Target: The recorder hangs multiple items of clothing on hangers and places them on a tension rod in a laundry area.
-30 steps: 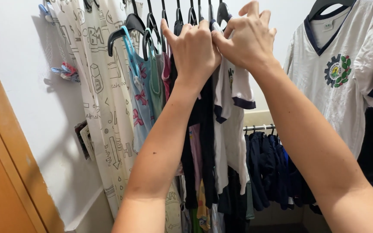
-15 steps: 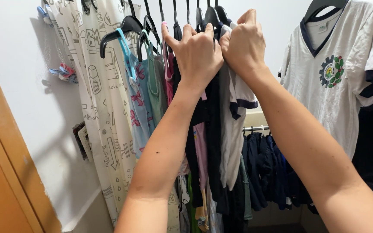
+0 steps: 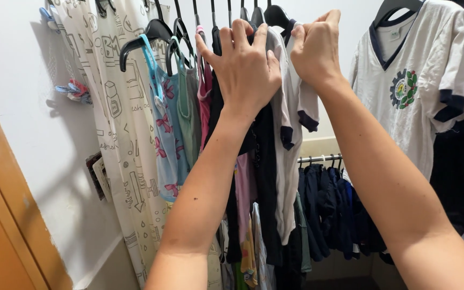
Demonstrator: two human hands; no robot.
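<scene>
Both arms raised into a packed run of hanging clothes; left hand [image 3: 245,64] at 12 o'clock, back toward the camera, fingers [image 3: 240,29] curled over the top of a black garment [image 3: 267,161] on its hanger, thumb spread out at 10 o'clock toward a pink top [image 3: 205,96]; right hand [image 3: 315,51] just beside it at 1 o'clock, fingers pressed together and pinching the shoulder of a white shirt with navy-trimmed sleeves [image 3: 291,123], which hangs between the two wrists, its sleeve cuff at about 3 o'clock of the left forearm; the two hands near, a narrow strip of white cloth between them. Black hangers [image 3: 151,32] crowd the top edge at 11 o'clock; below them a light blue strappy top with pink bows [image 3: 165,129] and a cream printed curtain-like fabric [image 3: 119,107] at 9 o'clock against the white wall [image 3: 22,123]. At 2 o'clock, well apart, a white V-neck shirt with a round chest badge [image 3: 404,107]; lower, at 4 o'clock, dark blue garments on a low rail [image 3: 328,209].
</scene>
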